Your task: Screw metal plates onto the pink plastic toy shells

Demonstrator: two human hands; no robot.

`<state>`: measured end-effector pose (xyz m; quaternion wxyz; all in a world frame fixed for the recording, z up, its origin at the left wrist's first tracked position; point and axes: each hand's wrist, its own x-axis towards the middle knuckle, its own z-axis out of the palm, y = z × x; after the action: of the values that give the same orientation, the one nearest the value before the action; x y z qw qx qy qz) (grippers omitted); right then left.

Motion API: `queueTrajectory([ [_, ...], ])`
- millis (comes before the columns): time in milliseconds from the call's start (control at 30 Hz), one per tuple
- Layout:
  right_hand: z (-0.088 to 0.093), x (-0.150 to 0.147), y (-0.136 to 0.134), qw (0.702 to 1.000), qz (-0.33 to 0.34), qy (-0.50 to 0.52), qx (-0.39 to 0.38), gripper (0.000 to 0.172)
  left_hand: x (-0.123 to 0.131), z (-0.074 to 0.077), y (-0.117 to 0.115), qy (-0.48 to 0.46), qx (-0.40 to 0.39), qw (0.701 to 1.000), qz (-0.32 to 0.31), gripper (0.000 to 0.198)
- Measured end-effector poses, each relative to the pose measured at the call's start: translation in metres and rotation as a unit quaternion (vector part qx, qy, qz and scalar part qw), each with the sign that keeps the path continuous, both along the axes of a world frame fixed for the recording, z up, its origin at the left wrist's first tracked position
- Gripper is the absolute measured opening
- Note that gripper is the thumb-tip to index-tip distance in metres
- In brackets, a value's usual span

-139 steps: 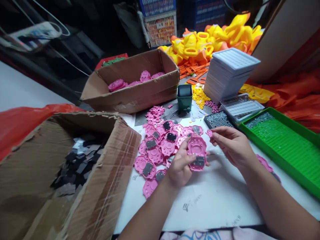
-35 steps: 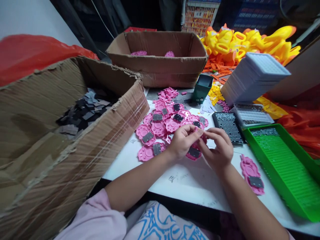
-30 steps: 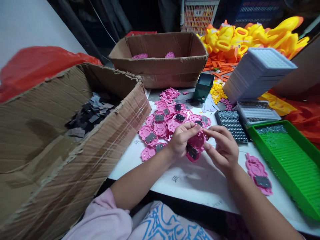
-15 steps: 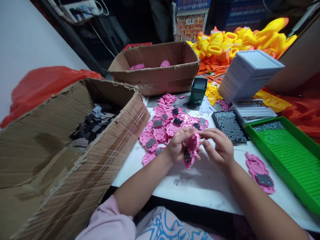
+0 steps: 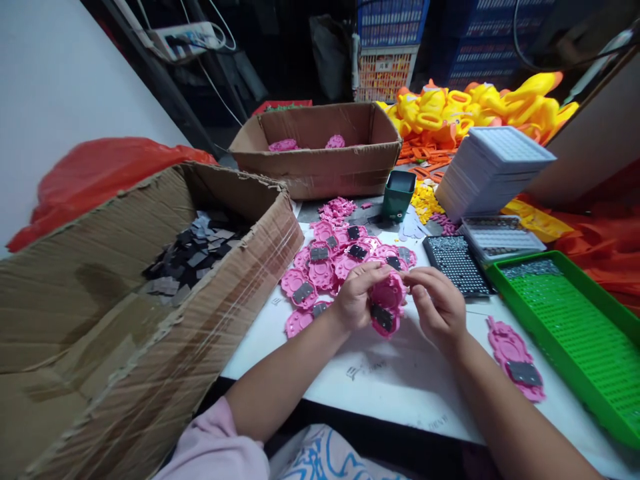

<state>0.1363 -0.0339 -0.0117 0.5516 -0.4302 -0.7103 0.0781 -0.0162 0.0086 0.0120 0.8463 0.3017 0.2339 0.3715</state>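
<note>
My left hand (image 5: 361, 293) is closed around the left edge of a pink plastic casing (image 5: 389, 293), holding it tilted above the table. The casing's hollow inner side faces me, and a dark grey plate sits in its lower part. At its upper right edge is my right hand (image 5: 440, 303), fingers curled and tips close together; whether a small part is between them cannot be made out. Beyond my hands lies a pile of similar pink casings (image 5: 320, 272), many bearing grey or black plates. Another pink casing (image 5: 513, 347) with a grey plate lies right of my right forearm.
At left stands a cardboard box (image 5: 240, 287) holding dark plates (image 5: 195, 257); another box (image 5: 320, 177) is behind. A green cup (image 5: 399, 195), black tray (image 5: 457, 267), green tray (image 5: 575, 327) and stacked white trays (image 5: 493, 170) stand right. Yellow toys (image 5: 480, 107) are piled behind.
The pink casing has turned in my left hand, so more of its inner side faces me. My right fingers stay by its upper edge. The camera view has tipped slightly upward.
</note>
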Motion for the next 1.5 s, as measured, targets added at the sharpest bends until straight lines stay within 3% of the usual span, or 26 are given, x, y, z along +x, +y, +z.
queueTrajectory([
  [167,0.001,-0.002,0.000,1.000,-0.011,0.010,-0.002,0.023,0.005,-0.002,0.000,0.029,0.058,0.995,0.077,0.029],
  [267,0.000,-0.003,0.003,0.999,-0.029,0.011,-0.015,0.030,0.009,-0.008,0.000,0.056,0.136,0.986,0.083,0.027],
  [467,-0.007,-0.004,0.004,0.998,-0.011,0.026,-0.050,0.021,0.008,-0.016,-0.005,0.105,0.295,0.944,0.098,0.029],
  [633,-0.011,-0.005,0.000,0.992,0.017,0.091,-0.083,0.021,0.002,-0.007,-0.005,0.135,0.382,0.911,0.078,0.035],
  [733,-0.012,-0.006,-0.002,0.985,0.004,0.128,-0.112,0.023,0.001,-0.005,-0.002,0.171,0.418,0.886,0.105,0.033],
  [867,-0.007,-0.008,-0.003,0.977,-0.022,0.151,-0.147,0.024,0.004,-0.007,0.000,0.187,0.419,0.874,0.162,0.023],
  [1067,0.000,-0.010,-0.004,0.972,-0.011,0.141,-0.190,0.028,0.002,-0.004,-0.002,0.205,0.428,0.863,0.173,0.025],
  [1367,0.003,-0.006,-0.002,0.974,-0.039,0.087,-0.203,0.034,0.008,-0.011,-0.003,0.209,0.373,0.888,0.171,0.024],
  [1500,-0.002,-0.001,0.007,0.979,-0.054,0.052,-0.189,0.030,0.010,-0.015,0.000,0.220,0.296,0.911,0.186,0.026],
])
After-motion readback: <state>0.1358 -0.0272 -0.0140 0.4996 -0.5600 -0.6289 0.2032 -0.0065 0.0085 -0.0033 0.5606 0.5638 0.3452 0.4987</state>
